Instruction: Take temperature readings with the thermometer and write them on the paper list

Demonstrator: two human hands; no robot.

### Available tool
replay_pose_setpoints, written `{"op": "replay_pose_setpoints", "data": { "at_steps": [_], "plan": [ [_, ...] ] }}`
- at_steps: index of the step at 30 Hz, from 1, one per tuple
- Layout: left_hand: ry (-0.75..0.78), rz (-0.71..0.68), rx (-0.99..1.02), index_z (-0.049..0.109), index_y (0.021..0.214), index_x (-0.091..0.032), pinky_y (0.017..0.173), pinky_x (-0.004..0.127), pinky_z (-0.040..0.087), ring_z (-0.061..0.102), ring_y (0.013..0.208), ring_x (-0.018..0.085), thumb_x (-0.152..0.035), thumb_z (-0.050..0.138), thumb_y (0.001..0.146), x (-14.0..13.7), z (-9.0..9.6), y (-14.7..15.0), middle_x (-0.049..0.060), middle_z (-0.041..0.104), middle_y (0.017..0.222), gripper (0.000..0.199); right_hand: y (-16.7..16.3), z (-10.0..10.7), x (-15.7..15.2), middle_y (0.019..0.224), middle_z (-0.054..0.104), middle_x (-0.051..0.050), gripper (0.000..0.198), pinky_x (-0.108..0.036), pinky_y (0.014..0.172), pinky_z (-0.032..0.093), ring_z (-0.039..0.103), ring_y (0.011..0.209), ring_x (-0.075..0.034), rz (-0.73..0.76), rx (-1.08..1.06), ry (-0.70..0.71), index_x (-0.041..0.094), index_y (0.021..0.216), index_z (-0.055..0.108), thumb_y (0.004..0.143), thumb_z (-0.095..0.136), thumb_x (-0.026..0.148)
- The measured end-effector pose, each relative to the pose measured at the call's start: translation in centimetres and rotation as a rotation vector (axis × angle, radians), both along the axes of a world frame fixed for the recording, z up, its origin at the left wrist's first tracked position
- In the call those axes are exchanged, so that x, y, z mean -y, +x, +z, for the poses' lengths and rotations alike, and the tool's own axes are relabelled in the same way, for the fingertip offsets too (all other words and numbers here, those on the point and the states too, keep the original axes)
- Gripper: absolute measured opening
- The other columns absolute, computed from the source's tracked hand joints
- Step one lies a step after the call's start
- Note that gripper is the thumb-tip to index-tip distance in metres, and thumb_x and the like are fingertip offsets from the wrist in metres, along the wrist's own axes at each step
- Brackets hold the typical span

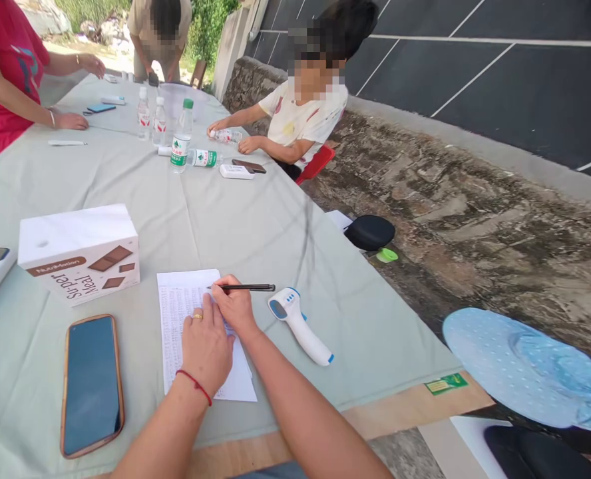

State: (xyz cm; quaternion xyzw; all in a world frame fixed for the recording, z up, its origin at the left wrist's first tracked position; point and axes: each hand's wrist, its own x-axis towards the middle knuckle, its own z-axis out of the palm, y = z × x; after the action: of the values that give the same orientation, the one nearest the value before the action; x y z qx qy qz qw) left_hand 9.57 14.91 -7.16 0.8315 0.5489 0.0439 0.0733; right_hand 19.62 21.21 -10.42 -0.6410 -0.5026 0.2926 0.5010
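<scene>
My right hand is closed around a black pen, its tip at the upper part of a white sheet of paper covered with small rows of writing. My left hand lies flat on that sheet, fingers stretched forward, a ring on one finger and a red cord at the wrist. To the right of my right hand rests a white and blue infrared thermometer. A smartphone in a brown case lies left of the paper. Behind the phone stands a white box with chocolate-bar pictures.
Water bottles stand and lie on the cloth-covered table farther off. A person sits at the right side holding a bottle; two others stand at the far left and far end. A blue hat is beyond the right table edge.
</scene>
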Motion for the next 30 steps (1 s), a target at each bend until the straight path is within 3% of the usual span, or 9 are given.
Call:
{"op": "replay_pose_setpoints", "data": {
  "at_steps": [30],
  "plan": [
    [0.028,-0.002,-0.012,0.048,0.138,-0.008,0.084,0.041,0.049,0.057,0.111,0.03,-0.034,0.056,0.089,-0.04,-0.37,-0.03,0.02,0.045,0.146,0.056,-0.1,-0.33,-0.06,0.059,0.056,0.004,0.016,-0.028,0.059,0.041,0.05,0.057,-0.014,-0.025,-0.017,-0.007,0.022,0.064,0.054,0.067,0.053,0.038]
  ]
}}
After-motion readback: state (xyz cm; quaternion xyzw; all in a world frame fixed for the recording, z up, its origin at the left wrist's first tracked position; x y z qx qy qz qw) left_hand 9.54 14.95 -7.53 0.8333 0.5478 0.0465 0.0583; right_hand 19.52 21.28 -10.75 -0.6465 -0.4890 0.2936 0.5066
